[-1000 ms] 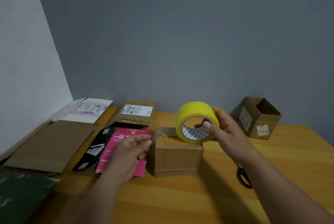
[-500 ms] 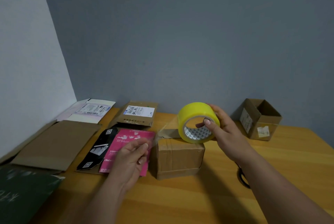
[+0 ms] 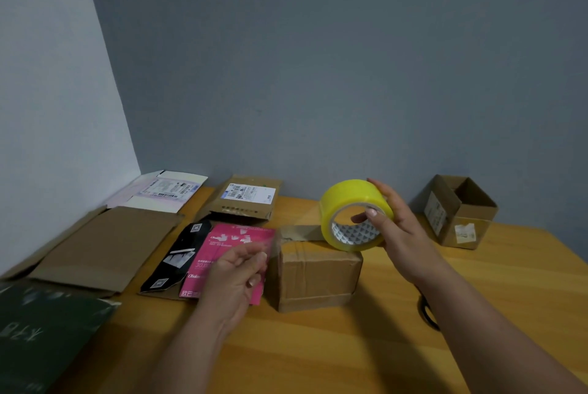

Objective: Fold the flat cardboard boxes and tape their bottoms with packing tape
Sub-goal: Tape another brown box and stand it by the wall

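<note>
Your right hand (image 3: 399,228) holds the yellow tape roll (image 3: 354,214) just above the far edge of the folded box (image 3: 318,276), its grip curled round the roll with the thumb hooked into the core. Your left hand (image 3: 237,276) hovers just left of the box with thumb and fingertips pressed together; it looks as if it pinches the clear free end of the tape, but the film is too faint to be sure. To do this step well, keep the strip taut between your hands, centre it over the seam on top, lay it down from one side and smooth it flat before you cut. The box stands closed near the middle of the wooden surface (image 3: 350,355), brown, small, creased, with glossy bands of tape already across it. Flat boxes (image 3: 105,244) wait at the left, and an open box (image 3: 458,212) stands well apart at the right.
</note>
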